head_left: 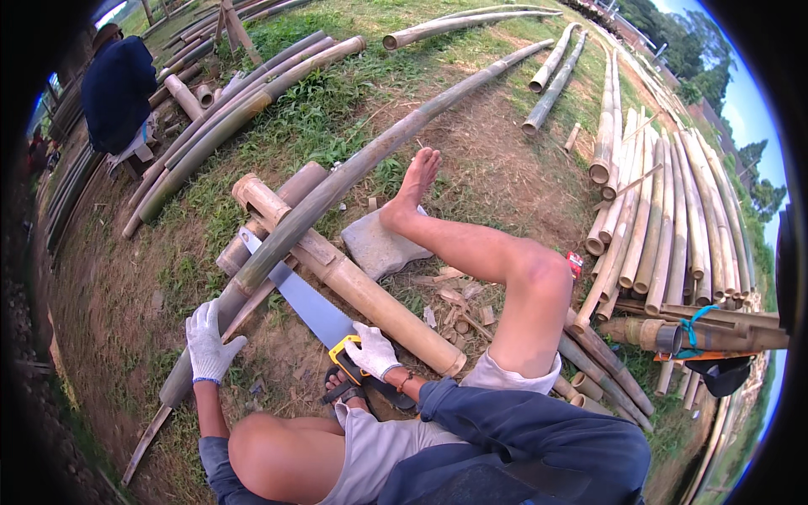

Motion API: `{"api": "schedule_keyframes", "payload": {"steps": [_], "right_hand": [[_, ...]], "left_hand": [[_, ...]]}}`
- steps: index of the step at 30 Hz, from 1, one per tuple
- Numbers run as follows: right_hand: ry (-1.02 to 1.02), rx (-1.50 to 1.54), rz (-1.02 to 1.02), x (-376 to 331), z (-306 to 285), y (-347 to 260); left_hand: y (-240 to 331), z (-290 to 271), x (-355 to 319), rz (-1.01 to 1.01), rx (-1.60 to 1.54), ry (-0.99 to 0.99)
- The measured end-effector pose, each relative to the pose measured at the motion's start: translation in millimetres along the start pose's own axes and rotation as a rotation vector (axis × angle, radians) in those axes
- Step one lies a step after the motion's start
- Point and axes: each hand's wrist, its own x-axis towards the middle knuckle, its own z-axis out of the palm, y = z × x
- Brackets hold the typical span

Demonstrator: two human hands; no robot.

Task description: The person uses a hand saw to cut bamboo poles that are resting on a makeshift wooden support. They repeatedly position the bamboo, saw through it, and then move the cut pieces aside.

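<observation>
My left hand (212,343), in a white knitted glove, grips a long green-grey bamboo pole (362,172) near its lower end, thumb out to the right. My right hand (370,352), also gloved, is closed round the yellow-and-black handle of a handsaw (313,305). The saw's blade slants up and left to the pole, which hides part of it; the tip shows on the far side. Beneath the pole lie a thick tan bamboo piece (383,311) with a notched far end and a shorter bamboo log (295,187) crossing under it.
A grey stone (379,244) lies by my bare foot, with bamboo chips around it. Many bamboo poles (673,210) are stacked at the right; more poles (252,101) lie at the upper left, near a seated person (118,88) in dark clothing. A red packet (575,264) is beside my knee.
</observation>
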Motion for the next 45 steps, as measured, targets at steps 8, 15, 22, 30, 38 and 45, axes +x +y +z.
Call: {"api": "schedule_keyframes", "payload": {"steps": [8, 15, 22, 30, 38, 45], "right_hand": [[0.035, -0.275, -0.257, -19.2, -2.0, -4.5], [-0.04, -0.248, -0.176, -7.4, -2.5, 14.2], [0.017, -0.164, -0.147, -0.8, 1.7, 22.9], [-0.009, -0.172, -0.15, 10.5, 13.1, 29.3], [-0.055, -0.045, 0.006, 22.7, 6.6, 28.3], [-0.584, 0.224, -0.167, 55.3, -18.9, 41.6]], "left_hand": [[70.7, 30.9, 116.5, -0.22, -0.096, -0.178], [18.9, 32.1, 57.6, -0.116, -0.025, 0.024], [-102.0, 28.8, -105.1, -0.413, 0.259, 0.053], [-162.1, -32.7, -228.4, -1.12, 0.558, -0.059], [-25.6, 37.7, -151.0, -0.365, 0.031, 0.257], [-1.9, 143.4, -49.4, -0.325, 0.051, 0.055]]}}
